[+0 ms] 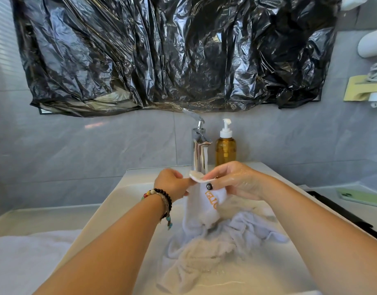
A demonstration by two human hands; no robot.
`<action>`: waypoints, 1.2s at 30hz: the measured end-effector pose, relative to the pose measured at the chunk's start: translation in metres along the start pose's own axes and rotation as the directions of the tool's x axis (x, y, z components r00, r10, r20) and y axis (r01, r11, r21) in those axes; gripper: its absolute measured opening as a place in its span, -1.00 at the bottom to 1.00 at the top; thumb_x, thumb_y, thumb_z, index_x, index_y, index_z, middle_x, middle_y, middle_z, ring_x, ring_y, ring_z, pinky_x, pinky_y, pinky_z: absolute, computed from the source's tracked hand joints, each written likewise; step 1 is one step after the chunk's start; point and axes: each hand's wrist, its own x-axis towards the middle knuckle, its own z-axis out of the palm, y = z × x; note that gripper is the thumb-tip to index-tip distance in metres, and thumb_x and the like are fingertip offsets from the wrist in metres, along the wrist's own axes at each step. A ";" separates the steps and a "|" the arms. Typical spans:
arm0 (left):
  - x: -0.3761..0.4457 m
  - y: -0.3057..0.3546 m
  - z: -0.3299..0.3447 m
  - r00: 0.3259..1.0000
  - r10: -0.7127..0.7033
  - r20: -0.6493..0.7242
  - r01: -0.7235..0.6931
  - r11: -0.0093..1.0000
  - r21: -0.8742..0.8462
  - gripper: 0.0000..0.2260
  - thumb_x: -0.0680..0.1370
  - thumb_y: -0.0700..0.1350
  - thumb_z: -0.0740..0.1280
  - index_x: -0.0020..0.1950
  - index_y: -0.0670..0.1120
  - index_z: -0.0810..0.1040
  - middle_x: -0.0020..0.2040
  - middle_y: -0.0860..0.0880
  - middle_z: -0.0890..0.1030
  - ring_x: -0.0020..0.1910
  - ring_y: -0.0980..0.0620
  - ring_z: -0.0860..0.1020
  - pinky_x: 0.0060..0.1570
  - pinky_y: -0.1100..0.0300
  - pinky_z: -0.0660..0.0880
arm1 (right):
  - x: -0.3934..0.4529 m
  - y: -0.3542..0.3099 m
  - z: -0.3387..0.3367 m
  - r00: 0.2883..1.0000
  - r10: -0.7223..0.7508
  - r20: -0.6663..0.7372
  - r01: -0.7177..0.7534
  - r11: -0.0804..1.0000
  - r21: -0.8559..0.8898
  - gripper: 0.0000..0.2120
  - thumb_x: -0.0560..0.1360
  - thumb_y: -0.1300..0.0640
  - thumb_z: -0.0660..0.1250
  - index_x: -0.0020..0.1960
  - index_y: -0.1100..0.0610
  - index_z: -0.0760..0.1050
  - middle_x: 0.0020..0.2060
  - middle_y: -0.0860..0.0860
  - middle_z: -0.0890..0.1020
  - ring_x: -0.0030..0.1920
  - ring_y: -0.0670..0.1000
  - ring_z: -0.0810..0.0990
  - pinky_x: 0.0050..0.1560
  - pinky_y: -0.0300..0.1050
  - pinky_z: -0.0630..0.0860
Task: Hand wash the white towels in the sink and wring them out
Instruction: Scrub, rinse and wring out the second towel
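I see the left hand (172, 184) and right hand (236, 179) pinching the towel (206, 207) over the sink (123, 188); apparently soapy fingers could let it slip.

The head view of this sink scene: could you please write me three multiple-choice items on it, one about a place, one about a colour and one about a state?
1. Where does the soap bottle stand?
A. Just right of the faucet
B. Inside the sink
C. On the folded towel at the left

2. What colour is the lettering on the towel?
A. Blue
B. Orange
C. Green

3. How is the towel held?
A. It lies untouched
B. Only one hand holds it
C. The left hand and right hand both pinch its upper edge

Answers: 1 A, the amber bottle stands beside the faucet; 2 B, orange letters show below the right thumb; 3 C, both hands lift one end while the rest trails in the basin.
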 end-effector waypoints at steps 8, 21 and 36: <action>-0.009 0.006 0.009 0.878 -0.096 0.470 0.341 0.814 -0.470 -0.47 0.68 0.13 0.07 0.08 -0.29 0.62 0.02 -0.28 0.66 0.00 -0.19 0.61 0.11 -0.08 0.56 | -0.010 0.000 -0.005 0.969 0.153 0.195 -0.146 0.988 -0.048 -0.56 0.42 0.57 0.06 0.13 0.37 0.60 0.20 0.09 0.63 0.23 0.08 0.59 0.25 0.01 0.49; 0.008 0.024 0.063 0.983 -0.133 0.123 0.147 0.983 -0.108 -0.66 0.67 -0.27 0.06 0.40 -0.37 0.38 0.30 -0.35 0.50 0.29 -0.29 0.50 0.28 -0.07 0.47 | 0.000 0.022 -0.031 0.904 0.219 -0.368 -0.354 0.866 -0.353 -0.79 0.53 0.33 0.22 -0.02 0.21 0.63 -0.08 0.14 0.68 -0.16 0.05 0.64 -0.05 -0.09 0.64; 0.003 0.021 -0.001 0.975 -0.222 -0.027 0.151 0.742 -0.653 -0.88 0.52 -0.34 0.26 0.03 -0.30 0.53 -0.09 -0.20 0.56 -0.18 -0.09 0.57 -0.31 0.12 0.58 | 0.008 0.029 0.001 0.973 0.039 -0.228 -0.180 0.750 -0.637 -0.82 0.47 0.02 0.39 -0.26 0.08 0.62 -0.40 0.00 0.60 -0.33 -0.03 0.55 -0.30 -0.17 0.47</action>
